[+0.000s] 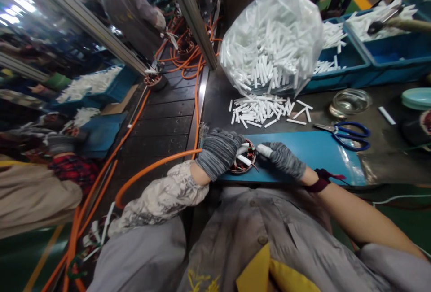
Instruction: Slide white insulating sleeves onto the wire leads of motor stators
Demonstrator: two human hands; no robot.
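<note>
A round part with copper windings (240, 166) lies on the blue mat (289, 141), with white sleeves and thin wires inside its ring. My left hand (220, 150), in a grey striped glove, is closed over the part's left side, and an orange cable (151, 163) runs up to it. Close to the part's right edge is my right hand (283, 157), gloved too, with its fingers pressed together near a thin wire end; what they pinch is too small to make out.
Behind the mat lie loose white tubes (259, 109) and a full plastic bag (272, 41). Blue-handled scissors (352, 132), a glass bowl (350, 102) and blue bins (387, 58) are at the right. Orange cables cross the dark line (168, 117) at left; other people work beyond.
</note>
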